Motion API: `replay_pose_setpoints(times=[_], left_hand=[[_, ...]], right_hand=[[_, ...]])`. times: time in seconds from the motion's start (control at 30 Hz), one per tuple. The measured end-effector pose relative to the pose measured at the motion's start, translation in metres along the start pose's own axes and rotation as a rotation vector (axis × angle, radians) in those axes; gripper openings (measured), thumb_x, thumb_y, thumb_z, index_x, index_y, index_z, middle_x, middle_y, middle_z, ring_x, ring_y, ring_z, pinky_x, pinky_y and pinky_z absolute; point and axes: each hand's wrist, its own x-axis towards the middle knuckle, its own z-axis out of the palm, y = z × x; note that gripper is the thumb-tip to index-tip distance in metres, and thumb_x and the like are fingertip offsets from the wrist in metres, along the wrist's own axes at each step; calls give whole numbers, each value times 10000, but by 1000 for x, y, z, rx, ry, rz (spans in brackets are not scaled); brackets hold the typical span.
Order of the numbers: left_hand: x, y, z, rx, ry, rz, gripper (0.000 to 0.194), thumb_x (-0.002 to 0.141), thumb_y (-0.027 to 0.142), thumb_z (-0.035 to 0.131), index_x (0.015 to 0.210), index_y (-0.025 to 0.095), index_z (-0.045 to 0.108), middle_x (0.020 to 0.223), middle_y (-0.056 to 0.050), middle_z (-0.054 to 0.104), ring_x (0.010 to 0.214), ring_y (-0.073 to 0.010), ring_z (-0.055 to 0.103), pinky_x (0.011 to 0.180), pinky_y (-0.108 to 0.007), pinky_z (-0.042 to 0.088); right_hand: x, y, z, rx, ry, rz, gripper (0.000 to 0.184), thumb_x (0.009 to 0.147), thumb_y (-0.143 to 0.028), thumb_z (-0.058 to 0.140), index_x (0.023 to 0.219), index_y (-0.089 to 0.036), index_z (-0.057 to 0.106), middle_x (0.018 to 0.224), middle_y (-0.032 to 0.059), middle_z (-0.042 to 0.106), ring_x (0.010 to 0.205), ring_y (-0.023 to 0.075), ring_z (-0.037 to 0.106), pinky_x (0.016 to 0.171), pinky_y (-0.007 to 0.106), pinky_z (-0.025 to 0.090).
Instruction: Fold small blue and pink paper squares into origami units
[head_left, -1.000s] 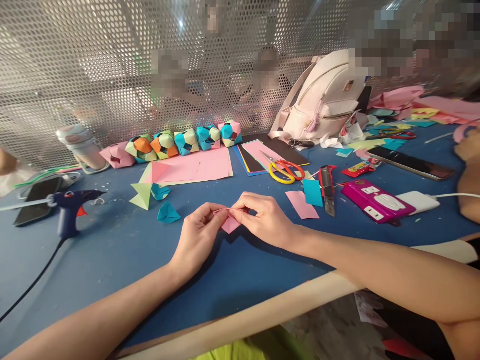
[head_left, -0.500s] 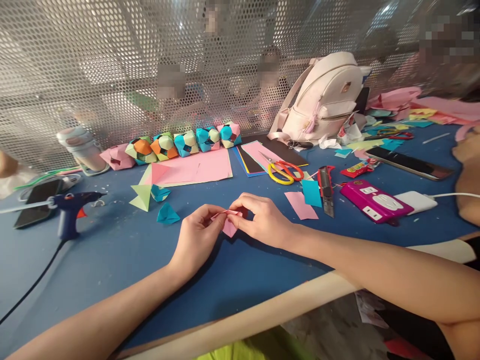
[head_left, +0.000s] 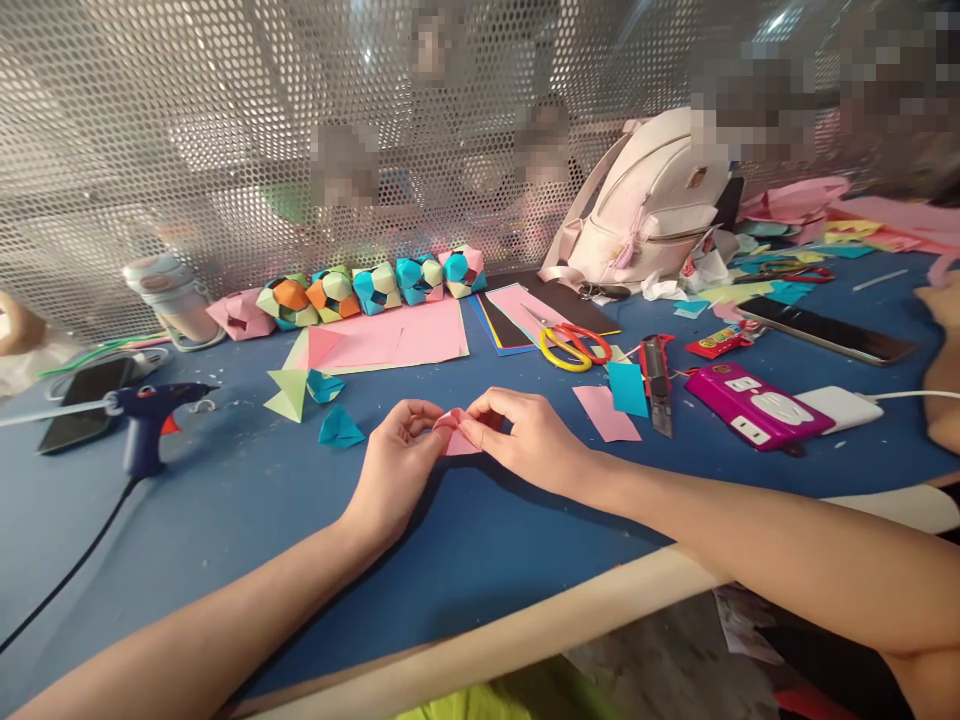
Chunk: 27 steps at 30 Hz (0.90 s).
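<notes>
Between both hands is a small folded piece of pink paper [head_left: 459,443], held a little above the blue tabletop. My left hand [head_left: 401,460] pinches its left side between thumb and fingers. On the right side, my right hand [head_left: 529,440] grips it the same way, so the fingertips cover part of the folds. Left of my left hand lie folded blue paper pieces [head_left: 340,428] and a pale green one [head_left: 287,394]. Beyond my right hand are a pink paper strip [head_left: 606,414] and a blue paper rectangle [head_left: 628,389].
A glue gun [head_left: 146,425] stands at left near a bottle [head_left: 171,300]. Folded paper balls [head_left: 375,288] line the back by a backpack [head_left: 645,200]. Scissors [head_left: 566,345], a utility knife [head_left: 658,385], a purple power strip [head_left: 750,405] and a phone [head_left: 825,328] lie right. Another person's arm [head_left: 943,350] rests far right.
The pink paper has been turned between my fingers: its downward point is now a wider flat edge, with a fold standing up. The whole view has shifted slightly.
</notes>
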Motion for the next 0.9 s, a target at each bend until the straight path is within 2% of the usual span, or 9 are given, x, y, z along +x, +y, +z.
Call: replay_pose_setpoints(times=[0.1, 0.2, 0.3, 0.47, 0.7, 0.77, 0.9], left_hand=[[-3, 2, 2, 66, -60, -10, 230, 717, 301, 686, 902, 166, 659, 870, -18, 673, 785, -125, 566, 709, -222, 432], [-4, 5, 3, 127, -81, -26, 242, 731, 334, 674, 901, 163, 688, 807, -8, 660, 735, -118, 537, 687, -221, 417], [-4, 5, 4, 124, -69, -29, 213, 724, 337, 679, 843, 160, 684, 721, 16, 618, 677, -99, 497, 642, -207, 391], [-3, 3, 4, 57, -25, -38, 154, 709, 294, 667, 765, 151, 654, 719, 14, 619, 672, -97, 501, 637, -205, 390], [-6, 3, 5, 64, 25, -51, 56, 667, 189, 633, 680, 150, 596, 608, 49, 551, 585, -73, 440, 558, -184, 349], [-7, 3, 5, 80, -5, -38, 45, 687, 184, 619, 717, 151, 615, 620, 44, 556, 596, -77, 449, 569, -186, 358], [-9, 6, 3, 28, -127, -32, 205, 786, 290, 594, 924, 164, 679, 748, 2, 617, 707, -111, 520, 691, -222, 433]], right_hand=[[1, 3, 1, -13, 39, -43, 116, 833, -132, 559, 732, -153, 613, 698, 14, 637, 617, 96, 553, 593, 213, 434], [1, 4, 0, -48, 70, -97, 125, 827, -99, 553, 737, -156, 619, 709, 18, 649, 633, 101, 575, 605, 212, 446], [0, 5, -1, -94, 70, -158, 130, 834, -96, 541, 746, -148, 621, 699, 23, 635, 624, 100, 570, 598, 213, 446], [-3, 2, 2, -128, 46, -199, 77, 834, -160, 569, 775, -135, 611, 709, 29, 603, 605, 102, 535, 581, 224, 440], [-3, -3, 6, -119, 66, -223, 173, 849, -131, 522, 684, -154, 567, 632, 3, 560, 558, 90, 488, 546, 219, 401], [-2, -2, 6, -109, 68, -210, 176, 841, -109, 521, 677, -152, 572, 630, 6, 572, 566, 91, 500, 555, 218, 403], [1, 1, 3, -79, 64, -147, 166, 828, -100, 534, 679, -149, 588, 646, 14, 605, 573, 91, 523, 564, 213, 414]])
